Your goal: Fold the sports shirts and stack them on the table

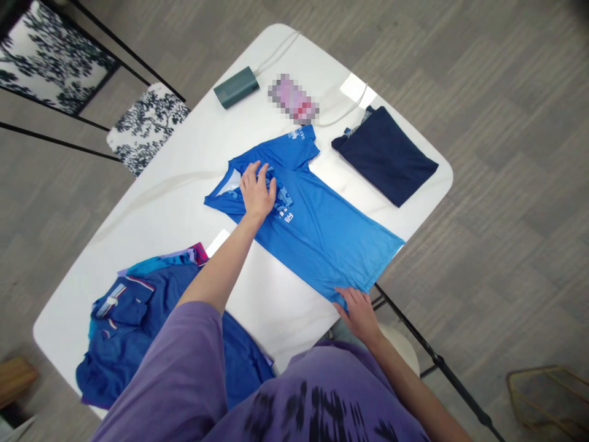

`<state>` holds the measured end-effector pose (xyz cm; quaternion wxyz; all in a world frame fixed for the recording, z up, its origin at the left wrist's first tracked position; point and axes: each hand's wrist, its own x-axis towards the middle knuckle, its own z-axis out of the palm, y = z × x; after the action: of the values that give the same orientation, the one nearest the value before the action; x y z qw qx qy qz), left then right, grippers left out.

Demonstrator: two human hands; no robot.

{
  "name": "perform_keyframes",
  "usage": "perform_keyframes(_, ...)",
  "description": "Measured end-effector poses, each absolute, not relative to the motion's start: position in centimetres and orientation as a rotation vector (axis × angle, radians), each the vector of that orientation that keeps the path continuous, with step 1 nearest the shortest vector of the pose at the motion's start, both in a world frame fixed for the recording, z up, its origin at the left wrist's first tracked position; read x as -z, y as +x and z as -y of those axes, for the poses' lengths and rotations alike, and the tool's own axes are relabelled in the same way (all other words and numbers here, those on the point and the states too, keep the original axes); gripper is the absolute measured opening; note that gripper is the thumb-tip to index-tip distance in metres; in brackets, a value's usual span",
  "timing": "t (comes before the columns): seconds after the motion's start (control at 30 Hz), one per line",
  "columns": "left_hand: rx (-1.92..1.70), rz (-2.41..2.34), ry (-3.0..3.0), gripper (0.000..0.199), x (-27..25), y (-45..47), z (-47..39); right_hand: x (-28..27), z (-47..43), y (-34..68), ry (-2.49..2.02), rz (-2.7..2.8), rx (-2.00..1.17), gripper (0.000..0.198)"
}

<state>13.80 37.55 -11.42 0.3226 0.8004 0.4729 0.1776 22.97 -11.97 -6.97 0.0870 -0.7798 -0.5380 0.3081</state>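
Head view: looking down on a blue shirt lying on the white bench, between a dark folded garment and a heap of clothes.
Left hand: resting on the chest print beside the collar, fingers spread.
Right hand: touching the near corner of the hem, fingers close together, thumb apart; whether pinching or merely pressing, impossible to tell.
Creases: crossing the body; probably needing light, outward strokes while anchoring the collar end.
Hem edge: reaching the bench's rim; likely needing steadying against slipping over.
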Motion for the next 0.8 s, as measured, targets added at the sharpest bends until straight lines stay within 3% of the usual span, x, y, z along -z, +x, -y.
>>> perform_keyframes(0.27,-0.413,-1.249,2.106,0.075,11.7,17.5,-35.9,5.0,12.7,36.3,-2.481,1.256,-0.623,0.041)
perform_keyframes(0.5,-0.509,-1.225,1.897,0.042,11.2,30.6,-42.6,7.7,9.1,47.0,-2.594,1.001,-0.382,0.058)
perform_keyframes(0.7,-0.402,-1.392,1.923,0.040,14.0,37.9,-44.7,8.5,7.9,47.8,-2.654,1.010,-0.436,0.036)
perform_keyframes(0.8,-0.411,-1.423,1.946,0.028,14.5,37.6,-44.8,8.0,7.8,47.5,-2.629,1.051,-0.504,0.028)
